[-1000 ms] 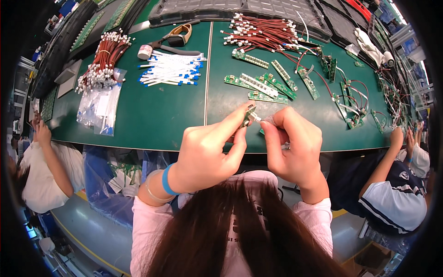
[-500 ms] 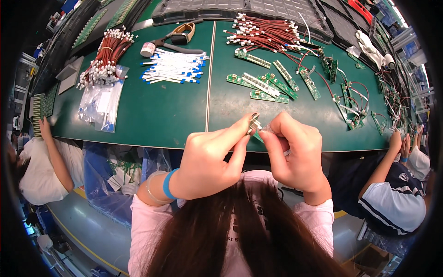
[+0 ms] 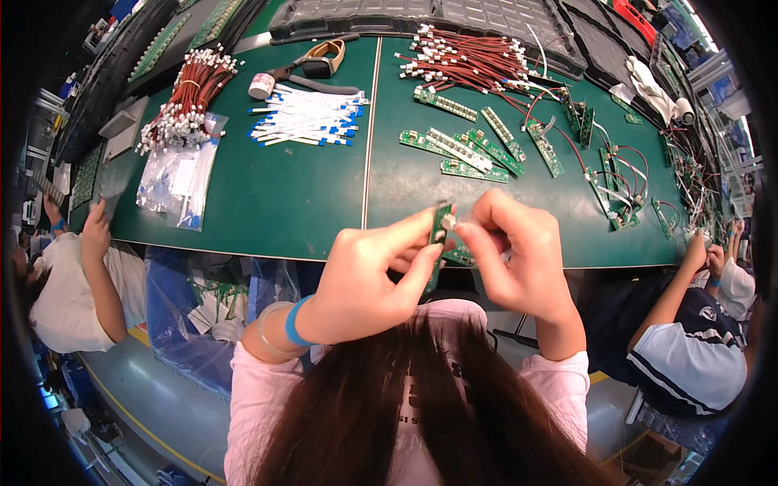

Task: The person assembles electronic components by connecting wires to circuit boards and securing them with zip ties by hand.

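Observation:
My left hand point(image 3: 369, 271) pinches a narrow green circuit board point(image 3: 438, 235) between thumb and fingers, above the near edge of the table. The board stands tilted, with its component side partly showing and a small white connector point(image 3: 449, 221) near its upper end. Close beside that connector, the thumb and forefinger of my right hand point(image 3: 523, 255) are pressed together. Whatever lies between them is too small and covered to name. Just beyond my hands, several loose green boards with pale component rows point(image 3: 458, 148) lie on the green table point(image 3: 308, 198).
Red-brown wire bundles lie at the far middle point(image 3: 474, 61) and left point(image 3: 190, 97). White-and-blue flat cables point(image 3: 304, 117) sit beside pliers point(image 3: 316, 83). Wired boards point(image 3: 620, 186) spread to the right. Black trays point(image 3: 429, 18) line the back. Co-workers sit at left point(image 3: 77, 283) and right point(image 3: 689, 332).
The circuit board in my left hand has turned from nearly edge-on to show more of its length and face. My right hand stays pinched beside it. The left co-worker's hands have moved.

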Demonstrator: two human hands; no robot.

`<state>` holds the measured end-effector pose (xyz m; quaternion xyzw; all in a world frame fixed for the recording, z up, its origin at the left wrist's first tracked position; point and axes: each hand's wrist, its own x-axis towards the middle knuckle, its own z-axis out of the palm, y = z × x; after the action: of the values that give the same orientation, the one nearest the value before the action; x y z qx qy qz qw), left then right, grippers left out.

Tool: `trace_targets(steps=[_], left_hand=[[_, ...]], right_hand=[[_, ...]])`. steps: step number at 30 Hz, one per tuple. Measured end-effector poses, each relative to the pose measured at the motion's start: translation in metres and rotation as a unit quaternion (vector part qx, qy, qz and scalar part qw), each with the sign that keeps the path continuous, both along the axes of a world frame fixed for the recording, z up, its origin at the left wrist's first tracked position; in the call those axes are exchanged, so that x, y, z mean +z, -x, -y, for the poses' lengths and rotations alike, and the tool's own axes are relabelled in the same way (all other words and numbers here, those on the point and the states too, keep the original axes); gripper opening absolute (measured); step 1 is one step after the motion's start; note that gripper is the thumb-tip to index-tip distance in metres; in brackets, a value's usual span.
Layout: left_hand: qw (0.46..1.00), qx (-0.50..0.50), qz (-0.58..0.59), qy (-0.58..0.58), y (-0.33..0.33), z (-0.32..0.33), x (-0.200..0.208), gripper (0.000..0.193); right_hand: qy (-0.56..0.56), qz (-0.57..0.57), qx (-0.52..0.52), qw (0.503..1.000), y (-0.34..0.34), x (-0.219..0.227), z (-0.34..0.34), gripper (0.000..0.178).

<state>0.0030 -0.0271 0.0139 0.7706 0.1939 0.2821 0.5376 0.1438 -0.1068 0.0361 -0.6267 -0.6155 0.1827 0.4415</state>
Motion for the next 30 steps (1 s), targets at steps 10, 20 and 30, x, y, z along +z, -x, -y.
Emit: trace_targets(steps=[10, 20, 30], left_hand=[[0.949, -0.022, 0.028, 0.314, -0.005, -0.013, -0.001, 0.037], [0.973, -0.012, -0.018, 0.232, 0.0, -0.004, 0.0, 0.038], [0.981, -0.013, 0.013, 0.195, 0.002, -0.007, 0.003, 0.035]], right_hand=[[-0.251, 0.352, -0.136, 0.891, -0.002, -0.029, -0.009, 0.014], [-0.255, 0.379, -0.154, 0.876, 0.005, -0.032, -0.008, 0.012], [-0.21, 0.251, -0.125, 0.937, -0.001, -0.001, 0.003, 0.02]])
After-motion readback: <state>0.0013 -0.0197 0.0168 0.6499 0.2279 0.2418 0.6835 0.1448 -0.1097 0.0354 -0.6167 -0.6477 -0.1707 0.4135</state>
